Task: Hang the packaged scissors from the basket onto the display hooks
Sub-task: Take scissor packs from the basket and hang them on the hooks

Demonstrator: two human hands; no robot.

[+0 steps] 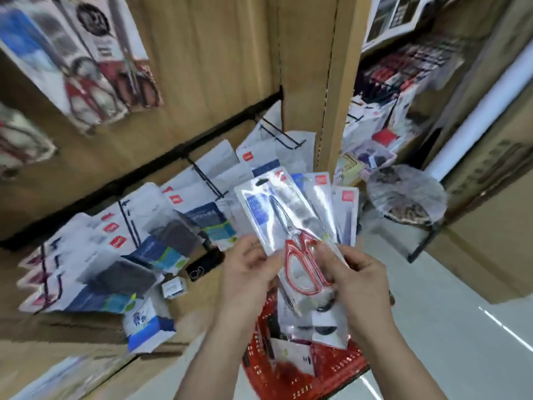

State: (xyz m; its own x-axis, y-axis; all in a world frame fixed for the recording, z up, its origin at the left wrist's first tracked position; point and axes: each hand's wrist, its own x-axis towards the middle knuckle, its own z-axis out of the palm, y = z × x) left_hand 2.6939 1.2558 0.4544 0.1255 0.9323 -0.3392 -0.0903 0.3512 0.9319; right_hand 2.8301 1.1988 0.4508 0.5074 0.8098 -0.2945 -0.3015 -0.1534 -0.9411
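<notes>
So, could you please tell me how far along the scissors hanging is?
Done: red-handled scissors packs already hang at upper left. In hand: the left hand and right hand hold a fan of packs over the red basket. Left: those, plus more packs lying in the basket.

The left forearm (213,356) and right forearm (403,365) are stretched forward and angled toward each other. The left hand (248,272) is curled, thumb and fingers pinched on the lower left edge of a pack (268,209). The right hand (356,280) is closed on its lower right part, thumb laid on top.
</notes>
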